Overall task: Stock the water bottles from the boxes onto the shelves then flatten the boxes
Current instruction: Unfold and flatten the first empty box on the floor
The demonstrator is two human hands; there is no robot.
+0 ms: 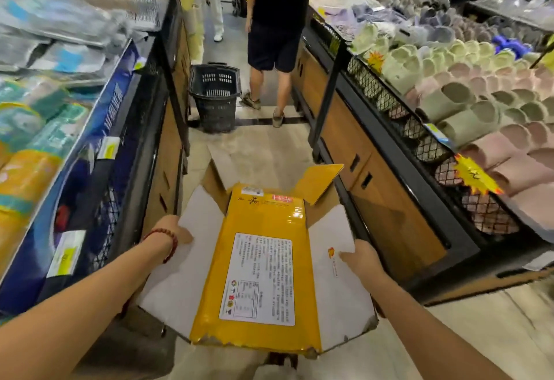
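A shop aisle with a pale tiled floor [263, 152] runs ahead of the box [257, 259], which is the landmark here. To the left of the box stands a display shelf [99, 152] piled with blurred plastic-wrapped packs and hung with yellow price tags. Beyond the box a black shopping basket [215, 96] sits on the floor, and just right of it a person in dark shorts [274, 35] stands facing away. To the right of the box a mesh-fronted bin [449, 101] holds rows of green and pink slippers. The box is flattened cardboard, held out low over the floor: a yellow middle panel with a white printed label, white flaps either side, torn edges nearest the camera. The left hand [172, 234], with a red bead bracelet, grips its left flap; the right hand [361, 255] pinches its right flap.
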